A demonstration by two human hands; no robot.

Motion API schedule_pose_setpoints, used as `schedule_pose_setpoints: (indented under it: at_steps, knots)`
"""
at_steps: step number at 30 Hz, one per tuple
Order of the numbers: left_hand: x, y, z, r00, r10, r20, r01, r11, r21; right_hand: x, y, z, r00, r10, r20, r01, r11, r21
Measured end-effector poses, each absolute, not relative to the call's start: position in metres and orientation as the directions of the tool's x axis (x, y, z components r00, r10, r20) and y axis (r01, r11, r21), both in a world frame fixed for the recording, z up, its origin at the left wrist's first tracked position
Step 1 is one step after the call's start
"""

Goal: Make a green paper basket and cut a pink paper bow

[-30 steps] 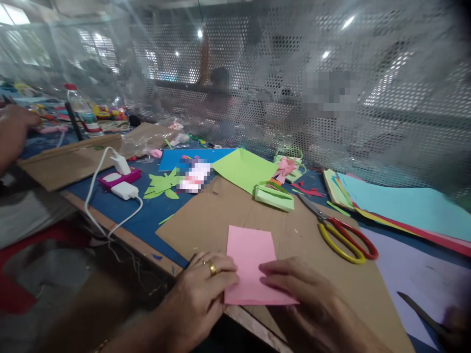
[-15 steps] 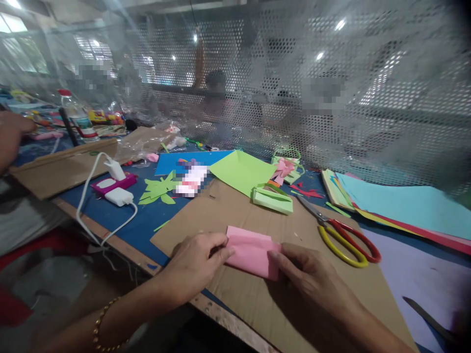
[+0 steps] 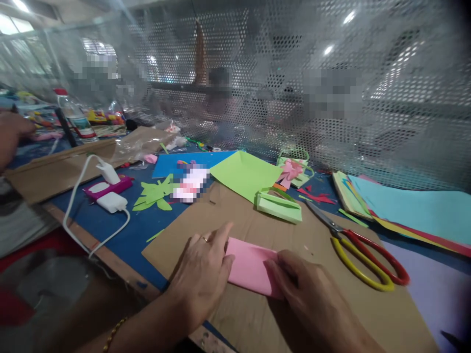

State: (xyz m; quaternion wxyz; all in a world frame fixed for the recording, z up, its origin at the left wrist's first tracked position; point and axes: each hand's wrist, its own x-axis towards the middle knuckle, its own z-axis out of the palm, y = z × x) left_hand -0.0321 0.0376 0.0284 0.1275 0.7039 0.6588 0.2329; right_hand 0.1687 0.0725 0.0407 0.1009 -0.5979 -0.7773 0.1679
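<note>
A folded piece of pink paper (image 3: 250, 264) lies low over the brown cardboard, a flat rectangle with a crease along its top. My left hand (image 3: 202, 274) is at its left edge, index finger stretched out past the upper corner and thumb touching the paper. The right end is pinched between the thumb and fingers of my right hand (image 3: 312, 289). Beyond the pink paper sits a folded pale green paper pouch (image 3: 278, 207). Scissors (image 3: 360, 255) with red and yellow handles lie to the right of it.
Brown cardboard (image 3: 235, 318) covers the near tabletop. Behind are a green sheet (image 3: 245, 171), green paper leaves (image 3: 154, 192) and a small green paper bag (image 3: 294, 169). Coloured paper (image 3: 415, 201) is stacked right; a power strip (image 3: 108, 189) with cables sits left. Another person's hand (image 3: 13, 135) shows far left.
My left hand has loosened its pinch and straightened its index finger. The pink paper looks flatter on top, and my right hand still grips its right end. The view has shifted slightly.
</note>
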Motion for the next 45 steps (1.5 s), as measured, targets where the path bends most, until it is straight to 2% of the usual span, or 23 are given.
schedule_pose_setpoints:
  at_steps: [4,11,16,21,29,37,40,45]
  knots:
    - [-0.028,0.042,0.034,0.046,0.994,0.102,0.902,-0.085,0.423,0.167,0.074,0.036,-0.264,0.964,-0.031,0.919,0.242,-0.311]
    - [-0.024,0.047,0.033,0.065,0.996,0.068,0.967,-0.08,0.24,0.172,0.071,0.025,-0.286,0.956,0.066,0.933,0.294,-0.208]
    - [-0.019,0.048,0.031,0.026,0.992,0.127,0.99,-0.044,0.137,0.168,0.072,0.03,-0.273,0.962,0.014,0.951,0.272,-0.149]
    - [-0.018,0.049,0.03,0.028,0.99,0.141,0.991,-0.045,0.125,0.162,0.074,0.038,-0.212,0.976,-0.04,0.974,0.208,-0.087]
    - [-0.018,0.048,0.032,0.002,0.995,0.098,0.981,-0.021,0.19,0.163,0.074,0.037,-0.206,0.977,-0.051,0.976,0.201,-0.084]
    - [-0.027,0.04,0.017,0.085,0.946,0.314,0.947,-0.174,0.268,0.166,0.076,0.031,-0.248,0.969,-0.003,0.959,0.245,-0.141]
    - [-0.029,0.038,0.012,0.13,0.902,0.412,0.948,-0.235,0.216,0.168,0.075,0.03,-0.257,0.966,-0.011,0.957,0.253,-0.143]
    - [-0.029,0.032,0.005,0.204,0.818,0.537,0.963,-0.267,0.04,0.168,0.074,0.03,-0.258,0.966,-0.025,0.955,0.251,-0.155]
